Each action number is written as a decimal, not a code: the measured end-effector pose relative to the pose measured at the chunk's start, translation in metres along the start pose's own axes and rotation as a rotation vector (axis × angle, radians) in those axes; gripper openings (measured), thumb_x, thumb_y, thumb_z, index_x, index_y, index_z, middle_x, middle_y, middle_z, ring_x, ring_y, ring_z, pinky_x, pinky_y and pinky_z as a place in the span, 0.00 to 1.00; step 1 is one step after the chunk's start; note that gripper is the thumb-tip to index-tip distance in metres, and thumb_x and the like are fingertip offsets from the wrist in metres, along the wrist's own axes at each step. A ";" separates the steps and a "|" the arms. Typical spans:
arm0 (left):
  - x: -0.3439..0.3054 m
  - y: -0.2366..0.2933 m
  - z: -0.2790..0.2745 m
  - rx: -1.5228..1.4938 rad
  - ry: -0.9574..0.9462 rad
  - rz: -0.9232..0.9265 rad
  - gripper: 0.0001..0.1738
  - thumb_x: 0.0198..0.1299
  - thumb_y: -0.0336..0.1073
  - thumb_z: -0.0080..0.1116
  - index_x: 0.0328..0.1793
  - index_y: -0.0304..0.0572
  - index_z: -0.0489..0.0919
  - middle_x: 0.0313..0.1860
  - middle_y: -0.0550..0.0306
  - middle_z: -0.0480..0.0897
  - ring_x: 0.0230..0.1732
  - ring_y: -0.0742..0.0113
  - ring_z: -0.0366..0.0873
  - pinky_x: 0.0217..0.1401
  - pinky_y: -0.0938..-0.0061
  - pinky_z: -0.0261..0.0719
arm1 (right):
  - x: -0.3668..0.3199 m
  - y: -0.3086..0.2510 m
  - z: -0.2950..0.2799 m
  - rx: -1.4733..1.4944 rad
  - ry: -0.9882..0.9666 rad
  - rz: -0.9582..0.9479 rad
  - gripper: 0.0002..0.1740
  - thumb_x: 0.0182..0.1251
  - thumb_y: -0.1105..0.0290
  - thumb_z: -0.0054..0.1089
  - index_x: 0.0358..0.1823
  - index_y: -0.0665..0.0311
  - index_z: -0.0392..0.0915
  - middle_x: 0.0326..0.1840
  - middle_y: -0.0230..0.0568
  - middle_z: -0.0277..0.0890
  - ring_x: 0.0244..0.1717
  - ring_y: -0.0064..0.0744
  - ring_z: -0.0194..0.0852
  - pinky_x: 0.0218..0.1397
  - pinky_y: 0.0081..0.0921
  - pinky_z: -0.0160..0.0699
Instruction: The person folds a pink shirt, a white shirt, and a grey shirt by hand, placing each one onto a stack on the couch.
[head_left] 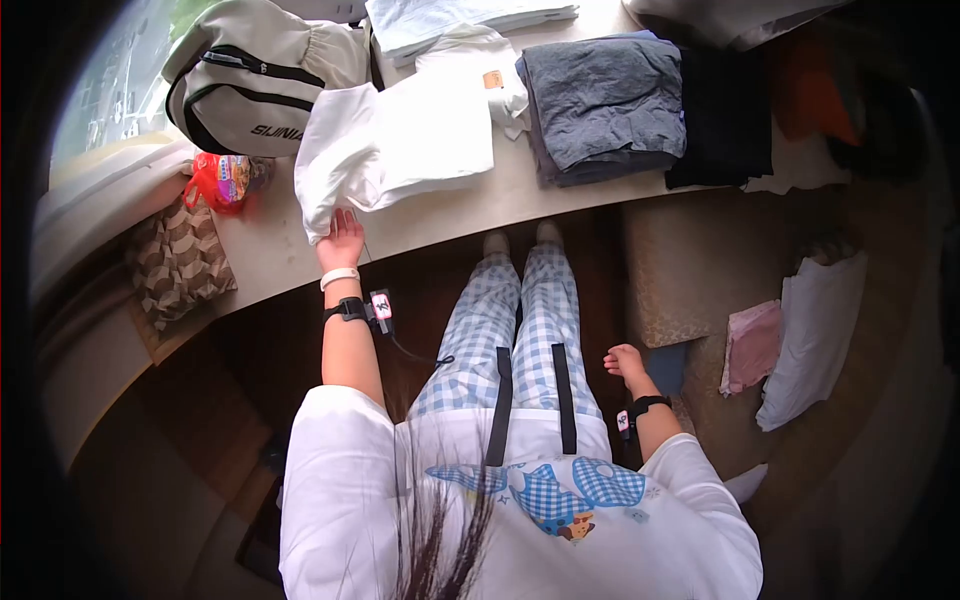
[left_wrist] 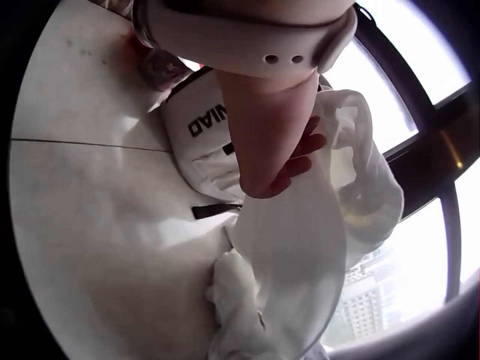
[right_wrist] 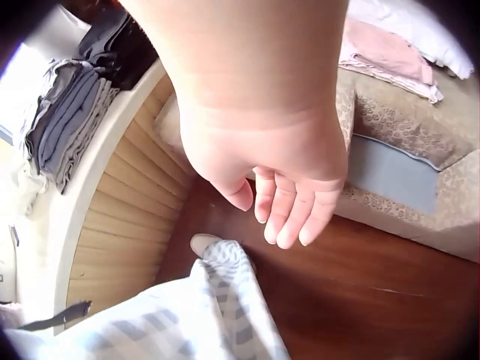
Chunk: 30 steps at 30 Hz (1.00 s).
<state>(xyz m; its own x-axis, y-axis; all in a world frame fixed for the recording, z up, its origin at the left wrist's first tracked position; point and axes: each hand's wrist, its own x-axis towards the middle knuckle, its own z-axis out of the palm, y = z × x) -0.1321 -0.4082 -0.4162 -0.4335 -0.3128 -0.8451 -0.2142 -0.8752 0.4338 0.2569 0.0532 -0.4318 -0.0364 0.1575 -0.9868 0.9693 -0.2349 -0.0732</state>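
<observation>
Hanging loose beside the checked trouser leg, the right hand (head_left: 625,360) held nothing, its fingers relaxed and slightly curled. The left hand (head_left: 342,240) was stretched forward at the counter (head_left: 450,215) edge, fingers curled into the near hem of the white garment (head_left: 390,145), which lay spread just beyond that hand. Farther off sat a red snack bag (head_left: 225,180) to its left, a beige backpack (head_left: 250,75) behind, and a grey folded stack (head_left: 605,105) well to its right.

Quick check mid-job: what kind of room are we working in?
Most likely a room in a home, perhaps a bedroom: the white garment and a grey stack of folded clothes lie on a pale window ledge, an upholstered seat holds a white pillow, and the floor is wood.
</observation>
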 end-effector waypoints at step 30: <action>-0.025 -0.109 0.046 2.815 -0.205 0.361 0.22 0.50 0.41 0.55 0.54 0.53 0.74 0.63 0.49 0.61 0.59 0.48 0.68 0.65 0.50 0.54 | -0.064 0.048 0.014 0.106 0.025 0.045 0.07 0.62 0.67 0.47 0.36 0.61 0.71 0.30 0.38 0.75 0.28 0.28 0.74 0.31 0.24 0.76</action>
<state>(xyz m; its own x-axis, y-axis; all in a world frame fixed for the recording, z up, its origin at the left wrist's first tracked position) -0.1381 -0.2883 -0.4285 -0.6270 -0.1118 -0.7710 0.0423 0.9833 -0.1770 0.3027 0.0179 -0.3738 0.0141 0.1684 -0.9856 0.9387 -0.3418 -0.0450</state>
